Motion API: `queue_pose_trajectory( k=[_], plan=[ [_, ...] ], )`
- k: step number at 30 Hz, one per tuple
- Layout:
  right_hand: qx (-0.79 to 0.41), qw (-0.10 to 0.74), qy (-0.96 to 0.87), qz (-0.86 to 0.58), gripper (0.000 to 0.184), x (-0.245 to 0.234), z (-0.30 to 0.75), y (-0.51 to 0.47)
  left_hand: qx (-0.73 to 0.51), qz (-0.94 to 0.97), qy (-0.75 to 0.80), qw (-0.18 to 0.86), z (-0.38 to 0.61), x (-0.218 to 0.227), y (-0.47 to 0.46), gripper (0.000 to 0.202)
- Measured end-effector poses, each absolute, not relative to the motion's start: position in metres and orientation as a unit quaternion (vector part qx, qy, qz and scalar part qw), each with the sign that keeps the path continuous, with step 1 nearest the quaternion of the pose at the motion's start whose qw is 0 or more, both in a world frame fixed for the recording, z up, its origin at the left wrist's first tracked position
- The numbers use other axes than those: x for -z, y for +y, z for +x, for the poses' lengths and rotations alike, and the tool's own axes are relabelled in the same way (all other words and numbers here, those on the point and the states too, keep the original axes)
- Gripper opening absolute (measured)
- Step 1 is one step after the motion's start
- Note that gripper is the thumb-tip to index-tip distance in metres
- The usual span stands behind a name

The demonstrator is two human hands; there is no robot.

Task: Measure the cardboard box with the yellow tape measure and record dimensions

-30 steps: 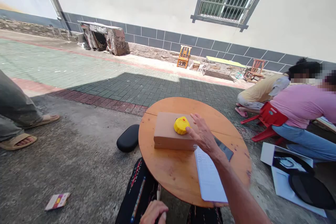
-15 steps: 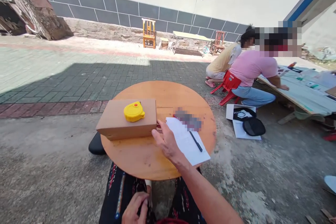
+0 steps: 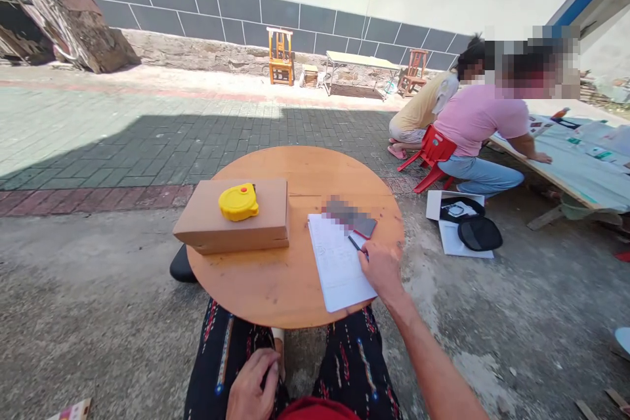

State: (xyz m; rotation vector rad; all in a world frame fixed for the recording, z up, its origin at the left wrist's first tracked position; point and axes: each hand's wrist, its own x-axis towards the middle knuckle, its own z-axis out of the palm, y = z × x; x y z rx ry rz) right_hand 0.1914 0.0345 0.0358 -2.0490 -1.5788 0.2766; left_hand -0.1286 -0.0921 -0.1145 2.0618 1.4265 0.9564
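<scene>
My right hand [image 3: 382,270] is over the right part of the white paper [image 3: 332,269], its fingers closed on the black pen [image 3: 355,244]. The pen's far end shows beyond the fingertips; the rest is hidden by the hand. My left hand [image 3: 253,384] rests on my left thigh, holding nothing, its fingers loosely bent and the thumb apart. A yellow tape measure [image 3: 239,202] with a red button sits on top of the brown cardboard box [image 3: 197,220], on the left of the round wooden table [image 3: 260,282].
A dark, partly blurred phone-like object [image 3: 364,226] lies at the paper's top edge. To the right, two people sit low by a long table [image 3: 581,157]. An open white box [image 3: 447,236] with a black case stands on the ground. Chairs [image 3: 280,62] stand along the wall.
My right hand has moved right, from beside the cardboard box onto the paper, and has taken hold of the pen. My left hand stays on my thigh.
</scene>
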Motion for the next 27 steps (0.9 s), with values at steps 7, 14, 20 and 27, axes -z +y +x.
queue_pose_trajectory(
  k=[7, 14, 20, 27],
  plan=[
    [-0.251, 0.412, -0.552, -0.68, 0.032, -0.052, 0.206, -0.002, -0.349, 0.77, 0.49, 0.215, -0.129, 0.104, -0.099, 0.029],
    [-0.396, 0.627, -0.424, -0.52, 0.033, -0.064, 0.229, -0.039, -0.391, 0.822, 0.371, 0.183, -0.092, 0.067, -0.098, 0.024],
    [-0.279, 0.719, -0.361, -0.525, 0.018, -0.064, 0.232, -0.038, -0.389, 0.837, 0.345, 0.17, -0.024, 0.012, -0.081, 0.028],
    [-0.294, 0.637, -0.405, -0.587, 0.022, -0.049, 0.237, -0.033, -0.302, 0.879, 0.356, 0.095, 0.049, -0.011, -0.037, 0.031]
  ],
)
